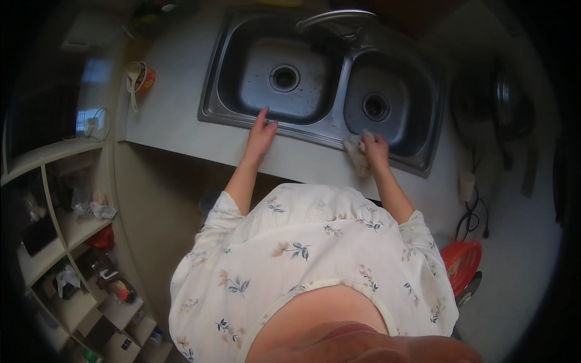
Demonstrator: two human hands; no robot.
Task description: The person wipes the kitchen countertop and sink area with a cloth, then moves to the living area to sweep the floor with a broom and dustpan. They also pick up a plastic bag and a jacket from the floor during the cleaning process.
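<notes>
Before me is a stainless steel double-bowl sink [337,111] set into a pale countertop [181,140]. My left hand [263,134] is at the front rim of the larger left bowl [254,97], fingers apart and holding nothing. A crumpled, light-coloured cloth [356,155] is gripped in my right hand [376,149] at the front rim of the smaller right bowl [399,122]. Part of the cloth hangs over the countertop side of the rim. Both bowls show their round drains, and small dark specks dot the left bowl's floor.
A curved metal faucet [338,17] arches over the back of the sink. On the left countertop stands a red-orange cup [147,79] with a white spoon [133,84]. Black cables [472,213] and a red basin [463,263] are at the right. Cubby shelves [68,245] hold assorted items at left.
</notes>
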